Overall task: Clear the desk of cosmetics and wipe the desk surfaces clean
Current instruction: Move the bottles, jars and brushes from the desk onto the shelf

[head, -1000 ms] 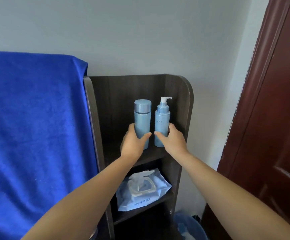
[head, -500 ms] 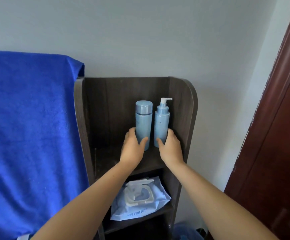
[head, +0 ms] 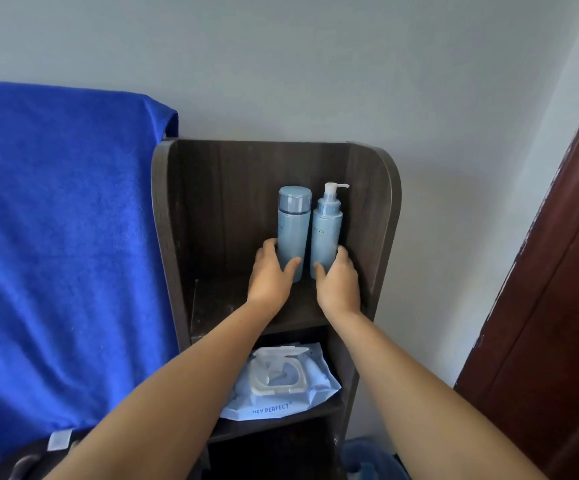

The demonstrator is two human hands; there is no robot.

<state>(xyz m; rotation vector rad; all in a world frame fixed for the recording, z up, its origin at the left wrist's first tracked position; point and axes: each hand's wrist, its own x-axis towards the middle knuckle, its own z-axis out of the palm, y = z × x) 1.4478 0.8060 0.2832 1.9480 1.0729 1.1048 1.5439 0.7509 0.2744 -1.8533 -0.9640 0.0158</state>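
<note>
On the upper shelf of the dark unit, the left hand gripped the capped blue bottle and the right hand gripped the pump bottle just beside it, both upright. A wipes pack lay on the shelf below.

Light-blue bottles: 2, namely 1 capped bottle and 1 pump bottle.
Wet-wipe packs: 1.
Dark wooden shelf units: 1.
Blue towels: 1.
Hands: 2, namely left hand, right hand.
Doors: 1.
</note>
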